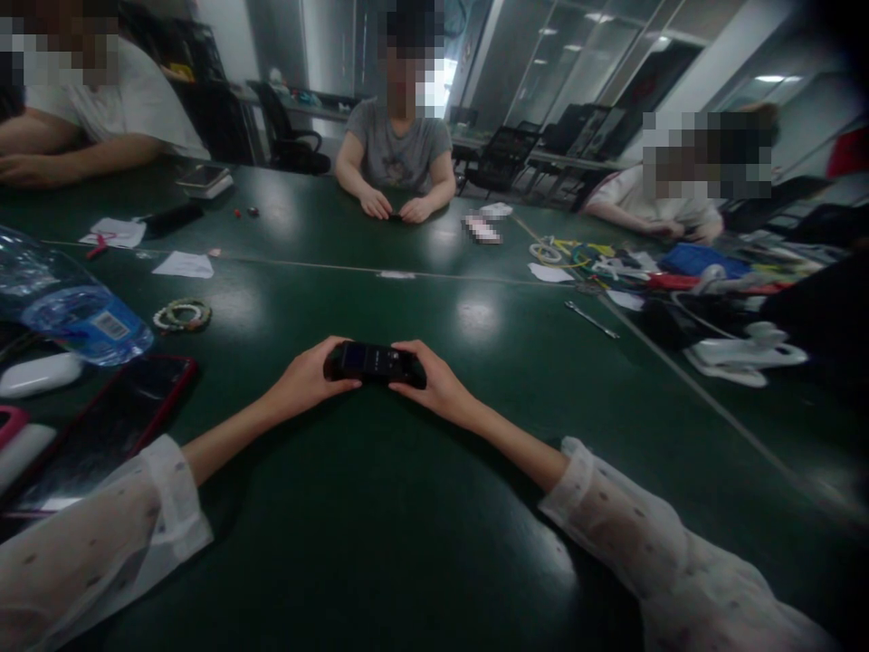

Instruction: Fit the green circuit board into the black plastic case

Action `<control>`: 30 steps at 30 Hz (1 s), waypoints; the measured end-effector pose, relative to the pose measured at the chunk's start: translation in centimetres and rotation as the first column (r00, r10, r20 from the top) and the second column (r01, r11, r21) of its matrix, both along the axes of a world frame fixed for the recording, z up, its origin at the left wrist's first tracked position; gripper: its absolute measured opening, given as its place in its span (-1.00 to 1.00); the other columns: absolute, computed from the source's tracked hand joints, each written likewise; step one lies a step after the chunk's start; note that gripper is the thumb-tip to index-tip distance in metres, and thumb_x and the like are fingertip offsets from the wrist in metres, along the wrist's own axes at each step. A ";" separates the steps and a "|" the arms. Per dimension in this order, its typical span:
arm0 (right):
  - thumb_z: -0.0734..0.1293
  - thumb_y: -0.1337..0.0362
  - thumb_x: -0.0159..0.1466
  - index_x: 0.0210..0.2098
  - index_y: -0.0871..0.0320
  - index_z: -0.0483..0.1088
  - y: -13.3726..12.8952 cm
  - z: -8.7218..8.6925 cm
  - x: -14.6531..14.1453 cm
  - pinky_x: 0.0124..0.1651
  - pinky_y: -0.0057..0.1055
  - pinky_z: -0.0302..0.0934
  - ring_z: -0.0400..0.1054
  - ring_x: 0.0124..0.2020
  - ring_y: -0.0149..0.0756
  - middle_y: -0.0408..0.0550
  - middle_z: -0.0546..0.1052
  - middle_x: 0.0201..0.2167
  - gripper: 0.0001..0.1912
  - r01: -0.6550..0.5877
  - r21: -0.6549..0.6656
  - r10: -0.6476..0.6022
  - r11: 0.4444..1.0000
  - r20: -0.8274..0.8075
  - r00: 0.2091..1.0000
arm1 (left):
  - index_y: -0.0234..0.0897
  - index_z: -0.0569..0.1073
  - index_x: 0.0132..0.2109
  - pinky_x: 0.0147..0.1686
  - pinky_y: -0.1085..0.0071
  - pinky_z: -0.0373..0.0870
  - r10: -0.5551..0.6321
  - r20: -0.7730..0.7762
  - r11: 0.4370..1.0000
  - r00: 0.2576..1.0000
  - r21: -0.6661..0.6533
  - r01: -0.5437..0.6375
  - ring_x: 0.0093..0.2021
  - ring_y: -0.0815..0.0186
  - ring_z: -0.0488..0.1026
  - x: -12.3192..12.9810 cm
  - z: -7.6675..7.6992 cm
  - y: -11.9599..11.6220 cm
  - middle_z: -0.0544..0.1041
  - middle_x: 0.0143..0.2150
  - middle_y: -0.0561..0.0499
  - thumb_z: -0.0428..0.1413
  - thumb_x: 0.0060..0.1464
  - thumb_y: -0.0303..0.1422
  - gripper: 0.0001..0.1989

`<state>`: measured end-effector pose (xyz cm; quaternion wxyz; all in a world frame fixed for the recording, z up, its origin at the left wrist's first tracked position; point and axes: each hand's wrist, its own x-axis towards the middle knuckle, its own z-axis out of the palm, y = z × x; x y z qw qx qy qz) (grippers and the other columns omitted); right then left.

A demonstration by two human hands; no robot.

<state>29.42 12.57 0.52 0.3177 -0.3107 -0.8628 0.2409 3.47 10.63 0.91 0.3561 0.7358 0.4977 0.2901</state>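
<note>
Two hands grip a small black device (373, 360) at opposite ends — left hand (310, 373) and right hand (440, 384) each clamped on it, thumbs nearest the wearer — at the middle of a dark green table (367, 543). Beaded bracelets (182, 315), a clear plastic bottle (88, 312) and a red-edged phone (128, 412) lie to the left; a metal wrench (592, 320) lies to the right. Across the table sits a person in a gray shirt (400, 149).
</note>
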 end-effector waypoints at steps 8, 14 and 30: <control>0.40 0.31 0.18 0.15 0.04 0.13 0.1 -0.3 0.1 0.11 -0.04 0.27 0.31 0.06 -0.17 0.00 0.37 0.03 -0.40 -0.001 0.000 0.001 1.000 -0.005 1.000 | -0.10 0.27 0.14 0.02 0.03 0.37 -0.018 0.071 1.000 0.997 0.010 0.017 0.08 0.10 0.41 0.1 0.1 -0.1 0.37 0.15 -0.07 0.24 -0.01 -0.21 -0.43; 0.41 0.31 0.18 0.15 0.04 0.13 0.1 -0.3 -0.1 0.11 -0.02 0.27 0.33 0.06 -0.15 0.01 0.38 0.02 -0.40 0.013 -0.007 -0.013 1.000 0.009 1.000 | -0.14 0.29 0.10 -0.01 0.00 0.39 0.001 0.056 1.000 0.998 -0.020 0.000 -0.01 0.09 0.47 0.1 -0.1 0.1 0.44 0.06 -0.09 0.25 -0.03 -0.20 -0.45; 0.39 0.28 0.20 0.20 0.02 0.10 0.1 -0.5 0.1 0.13 0.01 0.26 0.31 0.10 -0.15 0.02 0.36 0.09 -0.38 0.040 -0.084 -0.039 0.996 0.020 0.999 | -0.12 0.22 0.21 -0.16 0.14 0.45 0.007 -0.034 1.000 0.999 0.017 -0.007 -0.10 0.13 0.48 0.0 0.1 0.0 0.43 0.09 -0.11 0.20 0.02 -0.15 -0.37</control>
